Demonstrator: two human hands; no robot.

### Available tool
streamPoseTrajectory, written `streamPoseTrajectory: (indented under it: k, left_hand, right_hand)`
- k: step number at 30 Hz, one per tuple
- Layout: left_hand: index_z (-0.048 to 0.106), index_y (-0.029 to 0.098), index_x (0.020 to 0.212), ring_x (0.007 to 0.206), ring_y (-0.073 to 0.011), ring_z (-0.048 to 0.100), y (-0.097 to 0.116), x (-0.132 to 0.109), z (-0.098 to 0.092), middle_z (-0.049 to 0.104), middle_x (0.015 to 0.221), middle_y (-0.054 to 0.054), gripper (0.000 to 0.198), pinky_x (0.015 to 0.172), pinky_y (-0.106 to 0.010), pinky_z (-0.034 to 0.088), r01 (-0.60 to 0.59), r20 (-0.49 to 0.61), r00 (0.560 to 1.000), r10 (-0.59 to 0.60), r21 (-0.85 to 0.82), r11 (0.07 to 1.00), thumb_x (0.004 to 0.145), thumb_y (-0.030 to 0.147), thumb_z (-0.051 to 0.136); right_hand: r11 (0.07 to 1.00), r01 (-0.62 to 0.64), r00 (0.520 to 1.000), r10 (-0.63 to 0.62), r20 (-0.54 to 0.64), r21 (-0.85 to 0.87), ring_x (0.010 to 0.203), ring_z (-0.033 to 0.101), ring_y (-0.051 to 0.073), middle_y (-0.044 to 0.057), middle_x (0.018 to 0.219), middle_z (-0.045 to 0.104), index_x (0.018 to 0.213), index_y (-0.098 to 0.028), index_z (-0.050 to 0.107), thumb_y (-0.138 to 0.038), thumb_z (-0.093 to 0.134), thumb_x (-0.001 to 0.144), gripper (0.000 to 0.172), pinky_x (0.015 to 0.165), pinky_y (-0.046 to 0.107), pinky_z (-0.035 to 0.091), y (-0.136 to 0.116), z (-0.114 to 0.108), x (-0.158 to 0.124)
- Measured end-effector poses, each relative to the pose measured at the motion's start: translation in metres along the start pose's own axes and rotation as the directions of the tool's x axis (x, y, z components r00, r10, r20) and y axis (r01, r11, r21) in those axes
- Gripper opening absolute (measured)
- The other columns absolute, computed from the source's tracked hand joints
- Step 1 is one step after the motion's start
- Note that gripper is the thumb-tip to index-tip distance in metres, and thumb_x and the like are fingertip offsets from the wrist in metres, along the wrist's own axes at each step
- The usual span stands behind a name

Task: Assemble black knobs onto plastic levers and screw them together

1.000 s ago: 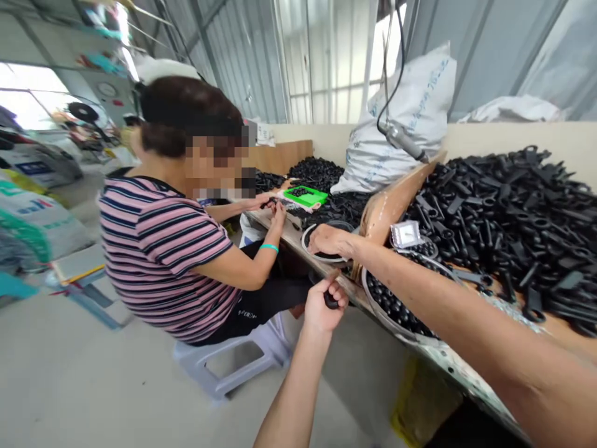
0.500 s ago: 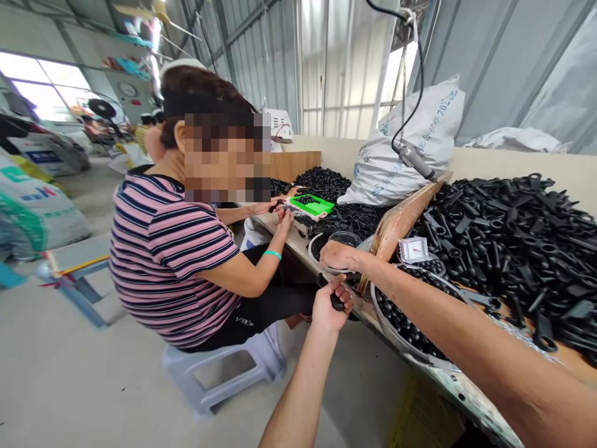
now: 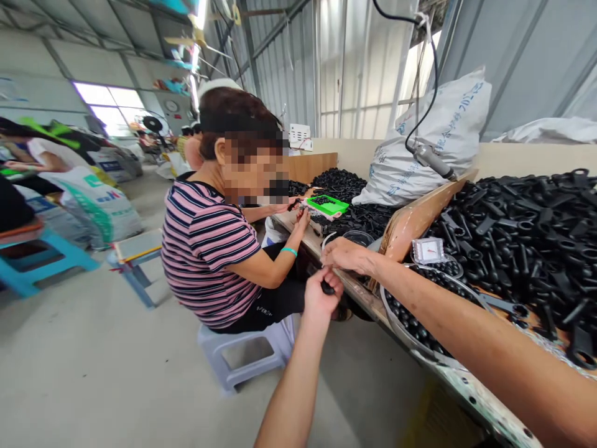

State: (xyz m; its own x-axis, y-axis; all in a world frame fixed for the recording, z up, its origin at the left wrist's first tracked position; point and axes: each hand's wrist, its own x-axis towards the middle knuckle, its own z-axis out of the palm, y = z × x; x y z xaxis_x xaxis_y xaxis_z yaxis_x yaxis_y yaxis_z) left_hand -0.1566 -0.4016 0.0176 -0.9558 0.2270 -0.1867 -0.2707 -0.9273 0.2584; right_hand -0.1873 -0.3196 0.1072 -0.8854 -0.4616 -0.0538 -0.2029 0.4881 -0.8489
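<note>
Head view: a small black plastic part [image 3: 328, 287] is gripped by the curled fingers of the left hand [image 3: 321, 292], just off the table edge [image 3: 368, 305]. Round black pieces [image 3: 405, 330] are heaped in a metal basin [image 3: 390, 317] near the right hand [image 3: 342, 255], whose fingers are bent closely together; whether anything is held there cannot be told.

The bare right arm [image 3: 471, 330] stretches in from the lower right edge, nearly level, and ends in the right hand [image 3: 345, 254], held back up with the wrist fairly straight and the fingers angled down and to the left. The bare left arm [image 3: 289, 389] rises steeply from the bottom edge to the left hand [image 3: 321, 295], which sits just below the right hand, its fingers curled closed in a grip.
</note>
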Motion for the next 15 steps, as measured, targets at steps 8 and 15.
streamPoseTrajectory:
  k: [8,15]
  left_hand:
    - [0.05,0.013,0.079,0.043,-0.0056,0.036,0.001,0.003,0.03,0.037,0.055,0.004,0.011,0.038,-0.017,0.027,-0.068,0.071,0.995,0.064,0.058,0.996,0.084,0.009,0.041]
    - [0.051,0.011,0.08,0.039,-0.0051,0.033,-0.045,-0.015,0.036,0.031,0.052,0.006,0.015,0.038,-0.017,0.026,0.03,0.084,0.996,-0.033,0.034,0.999,0.087,0.012,0.037]
  right_hand:
    - [0.959,-0.021,0.979,0.078,-0.189,0.284,0.047,0.056,0.012,0.0,0.055,0.055,0.068,-0.013,0.05,-0.004,0.046,0.08,0.016,0.045,0.02,0.047,-0.006,-0.037,-0.029]
    - [0.974,0.015,0.96,0.049,-0.275,0.225,0.045,0.056,0.01,0.0,0.051,0.055,0.059,-0.011,0.051,0.002,0.048,0.076,0.022,0.04,0.014,0.038,0.002,-0.044,-0.051]
